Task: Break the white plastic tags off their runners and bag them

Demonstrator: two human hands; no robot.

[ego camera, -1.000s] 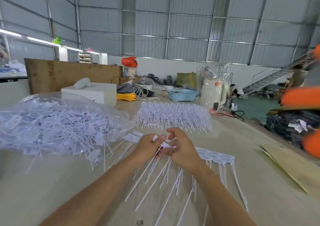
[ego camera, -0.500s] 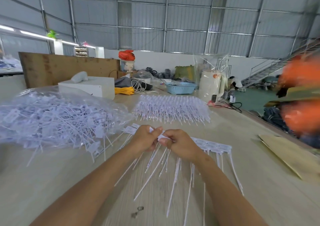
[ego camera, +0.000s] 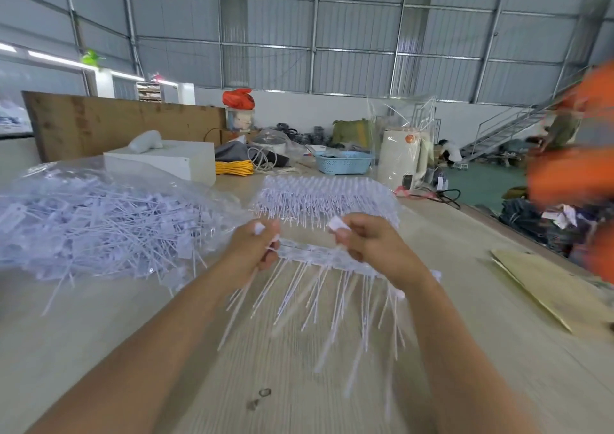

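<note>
Fingers of both hands pinch a strip of white tags at centre frame, lifted off the table.

The left hand (ego camera: pixel 254 251) grips the strip (ego camera: pixel 309 254) at its left end and the right hand (ego camera: pixel 368 244) at mid-length; each also holds a loose tag. The strip looks light, thin and bendy, its tails dangling, so it is best held close to the joint being snapped. The bag (ego camera: pixel 99 221) of loose tags lies at left.

Bright, even daylight, diffuse; strip lights (ego camera: pixel 43 55) glow at far left. Shadows on the worktop (ego camera: pixel 498 350) are soft and faint. Wide-angle bending: wall panels and worktop edges curve toward the frame borders. Motion blur smears the hanging tag tails (ego camera: pixel 332 300) and both hands; the orange shape (ego camera: pixel 574 174) at right is heavily blurred. Mild sheen on the clear bag (ego camera: pixel 99 181) at left.
</note>
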